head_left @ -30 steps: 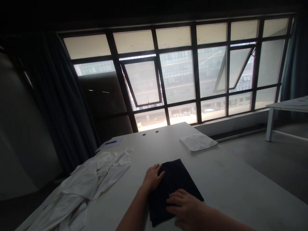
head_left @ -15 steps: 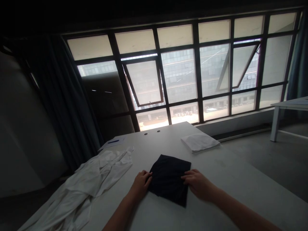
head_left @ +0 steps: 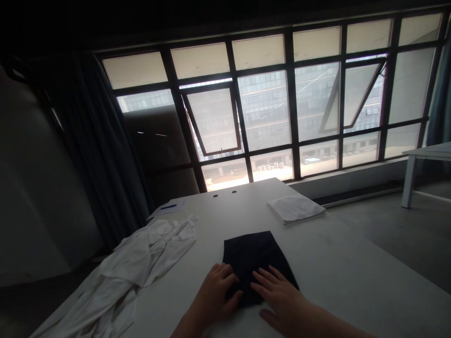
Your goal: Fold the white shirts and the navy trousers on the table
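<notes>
Pressing on the near end of a folded dark navy cloth, the left hand lay with its fingers loosely together, curled over the cloth's near left corner, while the right hand rested with its fingers spread across the near right part. Neither hand pinched anything. The cloth lay flat on a white tabletop. It looked soft, light and limp, so it would probably handle best if taken by a folded edge between thumb and fingers. In the earlier view, the hands had flanked its sides and it had sat like a tilted diamond; now both were on top, and its outline looked squarer. To the left lay a crumpled white cloth. Farther ahead were a folded white cloth and a sheet of paper bearing a blue pen.
</notes>
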`<state>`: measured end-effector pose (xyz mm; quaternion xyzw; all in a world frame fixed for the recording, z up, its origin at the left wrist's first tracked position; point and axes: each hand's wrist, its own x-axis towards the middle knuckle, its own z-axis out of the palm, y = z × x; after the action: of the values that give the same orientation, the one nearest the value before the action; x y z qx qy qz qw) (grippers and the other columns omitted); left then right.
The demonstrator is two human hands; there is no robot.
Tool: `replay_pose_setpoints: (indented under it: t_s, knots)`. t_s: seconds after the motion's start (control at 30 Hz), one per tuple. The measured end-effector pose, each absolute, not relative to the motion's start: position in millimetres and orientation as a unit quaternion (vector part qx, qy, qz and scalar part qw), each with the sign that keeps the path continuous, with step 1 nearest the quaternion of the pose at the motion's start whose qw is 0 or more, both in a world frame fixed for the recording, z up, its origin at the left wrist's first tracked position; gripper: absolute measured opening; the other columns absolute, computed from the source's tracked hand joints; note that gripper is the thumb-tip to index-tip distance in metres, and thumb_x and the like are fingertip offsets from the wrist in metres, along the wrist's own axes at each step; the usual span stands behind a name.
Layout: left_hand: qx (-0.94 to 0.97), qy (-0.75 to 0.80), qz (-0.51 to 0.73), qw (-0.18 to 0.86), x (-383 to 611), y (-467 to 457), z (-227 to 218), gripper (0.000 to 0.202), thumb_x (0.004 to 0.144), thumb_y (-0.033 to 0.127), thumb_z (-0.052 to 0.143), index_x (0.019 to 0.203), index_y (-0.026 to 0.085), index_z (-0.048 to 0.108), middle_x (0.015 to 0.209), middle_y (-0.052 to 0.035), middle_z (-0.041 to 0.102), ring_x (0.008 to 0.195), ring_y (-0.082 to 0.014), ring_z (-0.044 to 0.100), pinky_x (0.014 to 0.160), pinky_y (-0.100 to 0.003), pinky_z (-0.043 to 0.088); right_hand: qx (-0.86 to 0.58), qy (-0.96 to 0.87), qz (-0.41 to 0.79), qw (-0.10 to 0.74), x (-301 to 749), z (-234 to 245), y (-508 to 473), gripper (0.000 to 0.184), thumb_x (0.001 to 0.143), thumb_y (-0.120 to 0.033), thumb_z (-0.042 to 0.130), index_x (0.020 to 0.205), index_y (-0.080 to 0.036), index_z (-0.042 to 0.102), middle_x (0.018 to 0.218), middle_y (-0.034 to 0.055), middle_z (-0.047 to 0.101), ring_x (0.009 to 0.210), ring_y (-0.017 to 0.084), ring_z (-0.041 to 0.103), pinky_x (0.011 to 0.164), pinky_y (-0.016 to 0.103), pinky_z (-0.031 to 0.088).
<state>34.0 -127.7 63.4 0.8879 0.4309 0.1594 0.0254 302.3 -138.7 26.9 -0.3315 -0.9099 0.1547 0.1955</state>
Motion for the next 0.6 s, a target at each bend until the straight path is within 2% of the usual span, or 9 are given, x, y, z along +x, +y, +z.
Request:
replay_pose_setpoints:
  t_s: [0.13,0.27,0.4,0.5,0.6]
  knots:
    - [0.912,0.382,0.122,0.085,47,-133,62,0.06,0.073,0.05,0.08,0.127,0.033,0.06,0.134,-0.0045,0.059,0.12,-0.0302,0.054,0.107,-0.045,0.039,-0.354,-0.9,0.171,0.187,305,20,-124,0.055,0.09,-0.03,0.058,0.144,-0.034,0.052,0.154,0.0037,0.047,0.141,0.028,0.042,0.12,0.052,0.024]
    - [0.905,0.404,0.11,0.079,47,-128,52,0.053,0.076,0.031,0.076,0.126,0.033,0.06,0.132,-0.0035,0.061,0.12,-0.0285,0.055,0.107,-0.043,0.042,-0.35,-0.905,0.141,0.195,306,14,-110,0.048,0.091,-0.018,0.05,0.136,-0.032,0.06,0.144,0.0038,0.059,0.134,0.025,0.052,0.116,0.048,0.032]
    - [0.914,0.384,0.119,0.059,40,-124,48,0.058,0.073,0.012,0.063,0.127,0.03,0.059,0.126,-0.0046,0.063,0.113,-0.0258,0.06,0.101,-0.038,0.048,-0.358,-0.9,0.111,0.22,307,11,-106,0.049,0.091,-0.009,0.043,0.132,-0.027,0.063,0.134,0.0041,0.066,0.129,0.024,0.056,0.112,0.046,0.037]
    - [0.907,0.389,0.154,0.052,35,-122,44,0.052,0.08,0.009,0.054,0.127,0.029,0.058,0.12,-0.0047,0.066,0.105,-0.0234,0.065,0.094,-0.035,0.053,-0.388,-0.885,0.062,0.251,311,15,-108,0.043,0.091,-0.009,0.045,0.124,-0.024,0.067,0.124,0.0068,0.071,0.122,0.027,0.06,0.106,0.046,0.043]
    - [0.892,0.4,0.205,0.052,33,-120,37,0.041,0.093,0.016,0.047,0.13,0.03,0.055,0.121,-0.004,0.069,0.103,-0.0219,0.069,0.091,-0.033,0.055,-0.424,-0.861,0.017,0.28,311,18,-118,0.037,0.093,-0.018,0.048,0.125,-0.023,0.065,0.122,0.0108,0.069,0.111,0.029,0.064,0.099,0.046,0.048]
